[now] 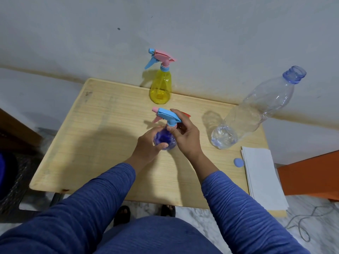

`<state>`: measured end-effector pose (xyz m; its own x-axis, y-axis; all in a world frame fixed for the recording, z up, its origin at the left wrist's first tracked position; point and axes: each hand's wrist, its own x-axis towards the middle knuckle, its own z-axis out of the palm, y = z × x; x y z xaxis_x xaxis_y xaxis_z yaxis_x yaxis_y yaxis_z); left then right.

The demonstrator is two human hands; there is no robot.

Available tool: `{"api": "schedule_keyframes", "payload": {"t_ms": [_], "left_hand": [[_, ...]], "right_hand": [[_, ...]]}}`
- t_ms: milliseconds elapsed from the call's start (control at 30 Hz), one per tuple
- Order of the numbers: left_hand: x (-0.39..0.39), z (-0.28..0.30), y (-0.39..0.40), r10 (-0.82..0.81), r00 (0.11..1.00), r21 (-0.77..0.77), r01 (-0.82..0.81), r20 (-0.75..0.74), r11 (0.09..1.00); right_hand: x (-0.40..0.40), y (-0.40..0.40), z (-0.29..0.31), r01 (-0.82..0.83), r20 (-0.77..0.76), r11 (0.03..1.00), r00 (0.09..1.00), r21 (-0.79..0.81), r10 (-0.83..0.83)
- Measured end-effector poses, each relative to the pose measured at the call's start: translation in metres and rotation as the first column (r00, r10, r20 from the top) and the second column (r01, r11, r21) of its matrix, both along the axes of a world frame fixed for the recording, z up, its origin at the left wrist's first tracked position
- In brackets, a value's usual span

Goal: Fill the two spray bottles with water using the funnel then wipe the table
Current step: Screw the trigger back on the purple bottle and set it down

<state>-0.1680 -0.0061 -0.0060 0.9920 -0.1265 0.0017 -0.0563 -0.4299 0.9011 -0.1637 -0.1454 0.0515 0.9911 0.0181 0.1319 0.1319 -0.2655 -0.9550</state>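
— Blue and see-through, is that the blue spray bottle (166,139) near the middle of the wooden table (102,136)?

— Yes, a rounded body standing upright, with a light-blue spray head (167,115) and a pink nozzle tip pointing toward ten o'clock. The left hand (148,145) wraps the body from the eight o'clock side, fingers curled around it, thumb across the front. The right hand (185,138) comes in from four o'clock; its thumb and fingertips are pinched around the collar just under the head (the other fingers curl behind, hidden).

— And nearby?

— At four o'clock of the hands, near the table's right edge, a small blue cap (238,162) lies just beside a stack of white paper (262,178). At three o'clock stands a clear water bottle (256,112), uncapped, a little water in its base.

— Farther back?

— At twelve o'clock, by the wall, the yellow spray bottle (160,88) stands upright with a pink head and blue trigger, well apart from both hands.
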Motion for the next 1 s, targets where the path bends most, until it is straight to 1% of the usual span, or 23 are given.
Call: {"api": "schedule_keyframes", "payload": {"t_ms": [67, 133, 233, 333, 367, 400, 500, 600, 667, 800, 833, 900, 967, 1000], "left_hand": [[0.000, -0.001, 0.000, 0.008, 1.000, -0.009, -0.008, -0.006, 1.000], [0.000, 0.000, 0.000, 0.010, 1.000, -0.003, -0.010, 0.006, 1.000], [0.000, 0.000, 0.000, 0.005, 1.000, 0.021, -0.005, 0.007, 1.000], [-0.001, 0.000, 0.001, -0.019, 1.000, 0.030, 0.019, 0.014, 0.999], [-0.001, 0.000, 0.001, -0.029, 0.999, 0.030, 0.028, 0.018, 0.999], [-0.001, 0.000, 0.001, -0.036, 0.999, 0.029, 0.036, 0.022, 0.999], [-0.001, 0.004, 0.000, -0.033, 0.999, 0.021, 0.033, 0.039, 0.999], [-0.001, 0.004, -0.001, -0.023, 0.999, 0.034, 0.021, 0.048, 0.999], [-0.001, 0.004, -0.001, -0.020, 0.999, 0.022, 0.019, 0.043, 1.000], [-0.002, 0.006, -0.001, -0.007, 1.000, 0.005, 0.007, 0.014, 1.000], [-0.002, 0.006, -0.001, -0.008, 1.000, 0.007, 0.007, 0.015, 1.000], [-0.002, 0.007, -0.002, -0.011, 1.000, 0.009, 0.011, 0.018, 1.000], [-0.001, 0.007, -0.002, -0.014, 1.000, 0.020, 0.014, 0.027, 1.000], [-0.001, 0.006, -0.001, -0.013, 0.999, 0.021, 0.012, 0.029, 1.000]], "right_hand": [[-0.002, -0.001, -0.001, -0.006, -0.032, 0.998, 0.999, 0.067, 0.008], [-0.001, -0.004, -0.002, -0.010, -0.038, 0.997, 0.999, 0.070, 0.013], [0.003, -0.004, -0.003, -0.007, -0.033, 1.000, 0.999, -0.003, 0.007], [0.005, 0.003, -0.006, 0.060, 0.041, 0.988, 0.998, -0.145, -0.054], [0.005, 0.004, -0.006, 0.064, 0.057, 0.984, 0.997, -0.166, -0.055], [0.006, 0.004, -0.004, 0.050, 0.060, 0.984, 0.997, -0.171, -0.040], [0.007, -0.002, 0.002, -0.067, 0.072, 0.979, 0.994, -0.193, 0.082], [0.006, -0.008, 0.005, -0.138, 0.131, 0.940, 0.974, -0.313, 0.186], [0.007, -0.009, 0.002, -0.115, 0.169, 0.919, 0.967, -0.377, 0.191], [0.011, -0.002, -0.002, -0.022, 0.174, 0.924, 0.980, -0.381, 0.094], [0.012, -0.002, -0.002, -0.025, 0.174, 0.920, 0.980, -0.391, 0.100], [0.012, -0.005, 0.001, -0.079, 0.174, 0.905, 0.971, -0.419, 0.165], [0.007, -0.009, 0.003, -0.132, 0.159, 0.906, 0.965, -0.402, 0.211], [0.005, -0.009, 0.004, -0.127, 0.155, 0.910, 0.967, -0.394, 0.202]]}}
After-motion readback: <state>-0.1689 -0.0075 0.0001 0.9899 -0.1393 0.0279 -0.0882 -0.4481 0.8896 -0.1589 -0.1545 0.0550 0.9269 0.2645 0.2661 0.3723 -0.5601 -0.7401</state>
